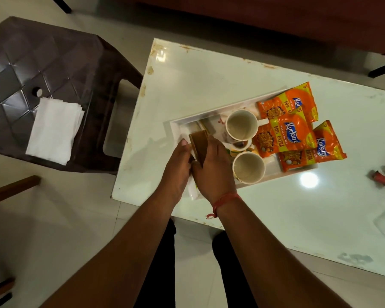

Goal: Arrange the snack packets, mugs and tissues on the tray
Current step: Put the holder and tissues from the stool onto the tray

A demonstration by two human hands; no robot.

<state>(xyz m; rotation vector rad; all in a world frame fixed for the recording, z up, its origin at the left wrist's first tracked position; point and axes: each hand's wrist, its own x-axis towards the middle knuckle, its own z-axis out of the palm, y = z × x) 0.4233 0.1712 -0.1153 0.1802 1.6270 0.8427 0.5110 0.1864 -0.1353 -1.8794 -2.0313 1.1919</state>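
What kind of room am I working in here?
Probably a home living room: a low white table on a tiled floor, a brown plastic stool beside it, and what looks like a sofa edge beyond.

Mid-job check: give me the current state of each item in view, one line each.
tray: on the white table, loaded.
far mug: upright on tray, empty.
near mug: upright on tray, empty.
snack packets: three, sealed, overlapping at tray's right end.
tissues: stacked on the brown stool, not on tray.
brown holder: over tray's left end, gripped by left hand and right hand.
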